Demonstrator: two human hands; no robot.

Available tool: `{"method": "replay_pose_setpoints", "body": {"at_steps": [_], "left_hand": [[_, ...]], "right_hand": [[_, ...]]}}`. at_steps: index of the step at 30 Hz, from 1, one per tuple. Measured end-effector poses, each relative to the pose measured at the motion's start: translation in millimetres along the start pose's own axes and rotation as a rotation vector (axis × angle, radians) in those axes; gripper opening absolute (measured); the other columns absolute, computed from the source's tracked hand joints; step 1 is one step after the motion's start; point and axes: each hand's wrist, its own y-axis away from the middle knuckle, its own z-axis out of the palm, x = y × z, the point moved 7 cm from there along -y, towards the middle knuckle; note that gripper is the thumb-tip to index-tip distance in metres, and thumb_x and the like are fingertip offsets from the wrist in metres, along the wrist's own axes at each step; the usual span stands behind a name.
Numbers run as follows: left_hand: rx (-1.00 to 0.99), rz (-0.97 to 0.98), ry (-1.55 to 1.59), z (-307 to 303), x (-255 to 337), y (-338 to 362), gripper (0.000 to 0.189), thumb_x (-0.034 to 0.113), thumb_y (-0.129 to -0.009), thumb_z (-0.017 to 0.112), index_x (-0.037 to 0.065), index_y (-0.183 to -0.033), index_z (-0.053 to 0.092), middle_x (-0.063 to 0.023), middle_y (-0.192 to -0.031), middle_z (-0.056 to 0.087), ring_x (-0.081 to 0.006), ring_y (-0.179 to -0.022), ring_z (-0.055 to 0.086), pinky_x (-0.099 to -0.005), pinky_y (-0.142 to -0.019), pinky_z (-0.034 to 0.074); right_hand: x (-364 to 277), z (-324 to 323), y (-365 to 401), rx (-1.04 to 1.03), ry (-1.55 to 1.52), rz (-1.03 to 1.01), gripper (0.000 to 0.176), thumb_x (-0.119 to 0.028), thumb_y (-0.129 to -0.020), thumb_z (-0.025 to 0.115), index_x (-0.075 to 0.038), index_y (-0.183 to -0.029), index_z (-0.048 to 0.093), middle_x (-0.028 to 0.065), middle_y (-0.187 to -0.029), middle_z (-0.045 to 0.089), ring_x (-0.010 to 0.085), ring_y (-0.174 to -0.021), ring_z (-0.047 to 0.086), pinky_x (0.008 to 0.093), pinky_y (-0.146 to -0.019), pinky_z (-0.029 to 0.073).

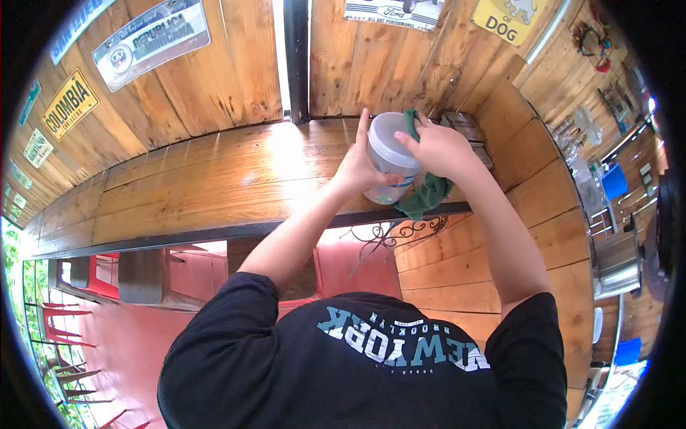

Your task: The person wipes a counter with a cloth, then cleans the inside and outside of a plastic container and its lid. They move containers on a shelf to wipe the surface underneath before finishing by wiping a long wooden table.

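Note:
A translucent plastic container [386,193] with a round whitish lid [388,130] stands on the wooden counter, near its front edge. My left hand [359,166] is wrapped round its left side, with the thumb across the front. On the other side, my right hand [439,149] presses a green cloth [426,198] against the lid's rim. Part of the cloth shows above the fingers, and the rest hangs down beside the container to the counter's edge. My right fingertips are partly hidden behind the lid.
The long wooden counter [193,179] runs left along a plank wall with metal plates, and a wooden panel [514,157] closes its right end. Wooden blocks [464,129] sit in that corner. Below are chairs [143,275] and a scrolled iron bracket [400,232].

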Motion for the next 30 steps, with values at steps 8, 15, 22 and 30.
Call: {"method": "replay_pose_setpoints", "body": {"at_steps": [8,15,22,30], "left_hand": [[0.072,-0.002,-0.126,7,-30,9,0.109,0.031,-0.05,0.089,0.0,-0.137,0.032,-0.0217,-0.127,0.047,-0.0366,-0.121,0.045,-0.0439,-0.103,0.037],[0.09,0.011,-0.205,6,8,10,0.111,0.032,-0.051,0.089,-0.001,-0.137,0.028,-0.024,-0.126,0.046,-0.0386,-0.121,0.044,-0.0448,-0.103,0.037],[0.095,-0.006,-0.211,10,-10,9,0.112,0.029,-0.048,0.089,0.0,-0.137,0.028,-0.0228,-0.126,0.048,-0.0381,-0.121,0.044,-0.0448,-0.103,0.036],[0.064,-0.029,-0.17,7,8,10,0.112,0.032,-0.048,0.088,0.001,-0.137,0.029,-0.0207,-0.126,0.049,-0.0364,-0.121,0.045,-0.0498,-0.105,0.03]], "right_hand": [[-58,1,22,0.102,0.08,-0.364,0.077,-0.058,-0.09,0.044,0.001,-0.139,0.038,0.0153,-0.144,0.04,0.0327,-0.107,0.06,0.0404,-0.089,0.049],[4,-4,72,-0.123,0.05,-0.202,0.076,-0.059,-0.09,0.042,-0.005,-0.143,0.034,0.0075,-0.149,0.035,0.0328,-0.107,0.059,0.0414,-0.086,0.05],[-23,0,9,-0.055,0.064,-0.191,0.084,-0.065,-0.087,0.043,-0.003,-0.143,0.033,0.0103,-0.149,0.033,0.0343,-0.109,0.058,0.0417,-0.089,0.048],[24,-6,52,-0.149,0.08,-0.211,0.091,-0.071,-0.084,0.041,-0.003,-0.143,0.033,0.0135,-0.147,0.035,0.0335,-0.108,0.059,0.0413,-0.089,0.049]]}}
